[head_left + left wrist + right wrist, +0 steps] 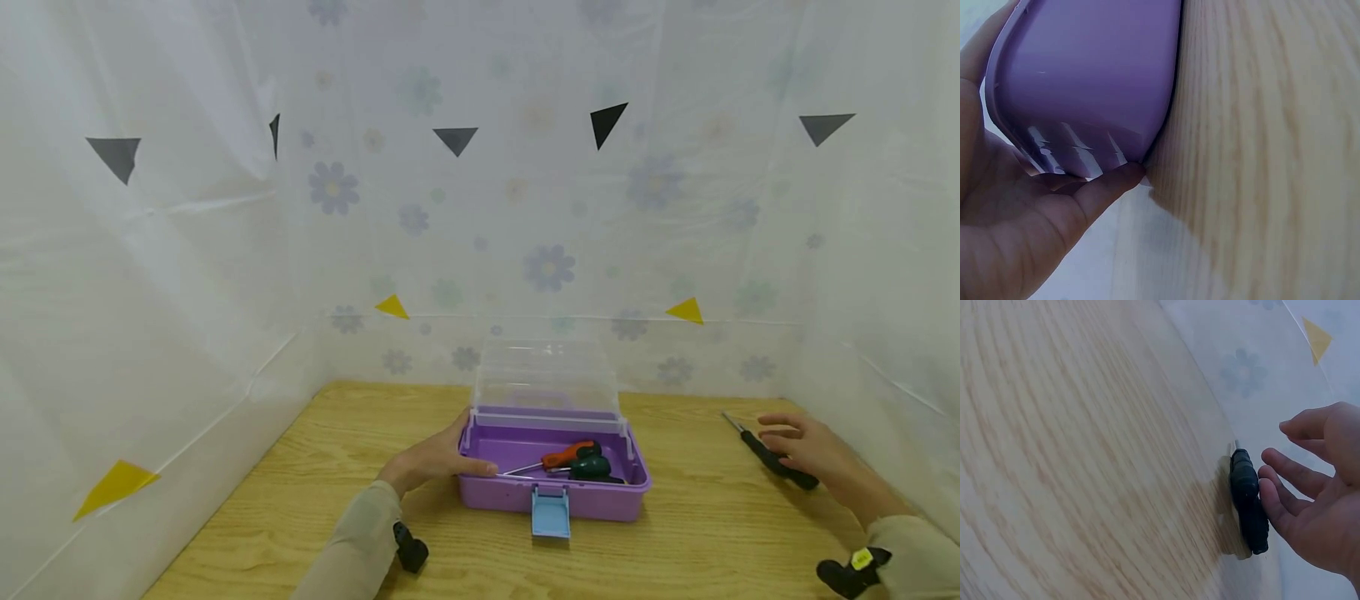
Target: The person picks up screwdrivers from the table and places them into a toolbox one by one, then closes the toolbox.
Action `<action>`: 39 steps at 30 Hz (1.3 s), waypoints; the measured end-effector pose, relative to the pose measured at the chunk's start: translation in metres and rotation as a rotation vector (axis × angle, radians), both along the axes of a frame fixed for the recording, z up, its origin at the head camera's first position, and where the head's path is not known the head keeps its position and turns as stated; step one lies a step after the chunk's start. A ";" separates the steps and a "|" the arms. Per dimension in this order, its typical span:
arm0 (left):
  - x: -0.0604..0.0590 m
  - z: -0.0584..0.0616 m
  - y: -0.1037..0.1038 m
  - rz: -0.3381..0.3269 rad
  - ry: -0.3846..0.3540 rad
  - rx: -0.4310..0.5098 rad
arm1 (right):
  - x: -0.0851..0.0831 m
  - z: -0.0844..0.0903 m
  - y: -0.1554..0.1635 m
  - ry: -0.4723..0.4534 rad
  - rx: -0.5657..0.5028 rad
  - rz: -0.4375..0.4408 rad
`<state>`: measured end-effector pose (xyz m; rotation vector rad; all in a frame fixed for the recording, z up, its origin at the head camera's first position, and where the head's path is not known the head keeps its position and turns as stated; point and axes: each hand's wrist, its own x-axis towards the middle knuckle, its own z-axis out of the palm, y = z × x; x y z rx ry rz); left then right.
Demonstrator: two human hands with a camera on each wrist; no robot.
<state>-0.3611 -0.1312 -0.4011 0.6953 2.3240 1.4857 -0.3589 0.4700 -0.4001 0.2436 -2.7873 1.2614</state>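
A purple toolbox (510, 497) stands on the table with its clear lid (546, 375) raised at the back and its light blue latch (551, 514) hanging down in front. My left hand (435, 457) grips the box's left end, thumb over the rim and fingers against the outer wall (1091, 69). Inside lie a red-handled screwdriver (564, 455) and a dark green-handled screwdriver (591, 467), partly overlapping. To the right, a black-handled screwdriver (776, 462) lies on the table. My right hand (813, 450) is right beside its handle (1247, 494), fingers loosely bent and apart.
The wood-grain table (300, 500) runs back to a white flowered curtain (480, 250), which also closes off both sides. Black and yellow triangles are stuck on it. A dark wrist camera (410, 548) sits at the left sleeve, another (851, 575) at the right.
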 end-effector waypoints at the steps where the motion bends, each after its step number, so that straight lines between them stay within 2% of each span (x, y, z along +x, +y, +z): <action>1: 0.000 0.000 0.000 -0.001 0.001 0.000 | 0.000 -0.002 -0.001 0.030 0.035 -0.011; 5: 0.000 0.000 0.000 0.000 0.001 -0.003 | -0.003 -0.010 -0.004 0.116 0.165 -0.048; 15: 0.000 0.002 0.001 -0.010 -0.007 0.016 | -0.006 -0.012 -0.017 0.203 0.395 -0.098; 21: -0.001 0.000 0.000 0.003 -0.011 0.000 | -0.006 -0.015 -0.021 0.189 0.437 -0.115; 28: -0.001 0.000 -0.001 -0.022 -0.004 0.027 | -0.008 -0.015 -0.025 0.182 0.490 -0.135; 39: -0.002 -0.001 0.000 -0.017 -0.010 0.029 | -0.011 -0.012 -0.025 0.141 0.486 -0.158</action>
